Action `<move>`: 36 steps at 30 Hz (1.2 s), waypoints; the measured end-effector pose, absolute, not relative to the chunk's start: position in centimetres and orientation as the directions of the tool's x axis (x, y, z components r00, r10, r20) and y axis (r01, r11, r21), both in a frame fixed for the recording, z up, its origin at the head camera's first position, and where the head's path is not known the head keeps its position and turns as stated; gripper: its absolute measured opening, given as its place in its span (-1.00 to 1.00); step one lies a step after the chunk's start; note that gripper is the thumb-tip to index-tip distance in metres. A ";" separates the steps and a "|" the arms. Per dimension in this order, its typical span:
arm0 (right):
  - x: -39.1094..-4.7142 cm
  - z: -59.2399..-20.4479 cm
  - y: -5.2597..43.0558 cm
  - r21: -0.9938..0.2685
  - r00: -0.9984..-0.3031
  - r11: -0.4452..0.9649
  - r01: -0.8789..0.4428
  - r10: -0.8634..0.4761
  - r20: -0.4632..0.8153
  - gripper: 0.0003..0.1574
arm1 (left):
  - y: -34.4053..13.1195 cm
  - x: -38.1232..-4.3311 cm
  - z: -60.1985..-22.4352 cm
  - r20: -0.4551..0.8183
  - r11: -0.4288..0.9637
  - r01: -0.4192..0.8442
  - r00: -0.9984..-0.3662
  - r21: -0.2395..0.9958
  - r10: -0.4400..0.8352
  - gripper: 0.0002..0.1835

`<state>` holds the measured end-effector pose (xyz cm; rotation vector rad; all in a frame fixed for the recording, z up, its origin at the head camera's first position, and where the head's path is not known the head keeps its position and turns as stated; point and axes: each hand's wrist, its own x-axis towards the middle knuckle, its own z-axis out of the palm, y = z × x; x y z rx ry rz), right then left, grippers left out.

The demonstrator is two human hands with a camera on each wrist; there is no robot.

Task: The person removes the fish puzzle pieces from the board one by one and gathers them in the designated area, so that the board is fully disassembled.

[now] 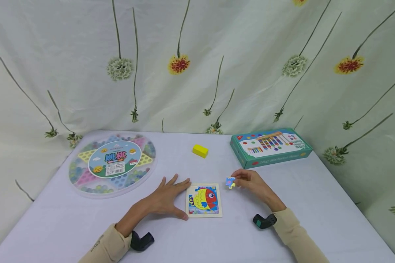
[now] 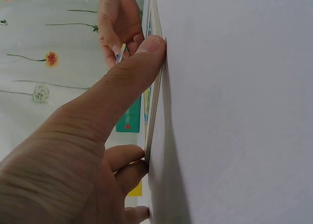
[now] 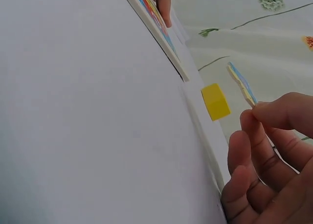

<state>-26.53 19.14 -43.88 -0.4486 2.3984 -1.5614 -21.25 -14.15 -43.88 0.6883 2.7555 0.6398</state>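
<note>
A square wooden jigsaw puzzle (image 1: 204,201) with a red and yellow fish lies flat on the table, a pale patch showing at its upper left. My left hand (image 1: 167,197) is spread along its left side. In the left wrist view, the thumb (image 2: 151,45) touches the puzzle's edge, and fingertips touch farther along it. To the right of the board, my right hand (image 1: 252,184) pinches a small blue puzzle piece (image 1: 230,182) between thumb and index finger. The right wrist view shows this piece (image 3: 242,84) edge-on, held above the table.
A yellow block (image 1: 200,151) lies behind the puzzle. At the back right is a green game box (image 1: 271,146). A round Chinese checkers set (image 1: 113,164) in clear packaging lies at the left. Behind the white table (image 1: 184,241) hangs a flower-printed cloth (image 1: 250,36).
</note>
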 end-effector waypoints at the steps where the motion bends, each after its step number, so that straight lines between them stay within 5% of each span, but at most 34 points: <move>1: -26.5 -43.9 19.3 -0.915 -0.922 0.383 -0.124 -0.385 -0.036 -0.69 | -14.1 -21.3 -43.9 -0.115 0.795 0.391 -0.863 0.464 0.492 0.13; 36: -26.2 -43.4 19.0 -0.815 -0.898 0.534 -0.226 -0.438 -0.038 -0.78 | -14.0 -21.1 -43.8 -0.111 0.798 0.397 -0.863 0.454 0.493 0.12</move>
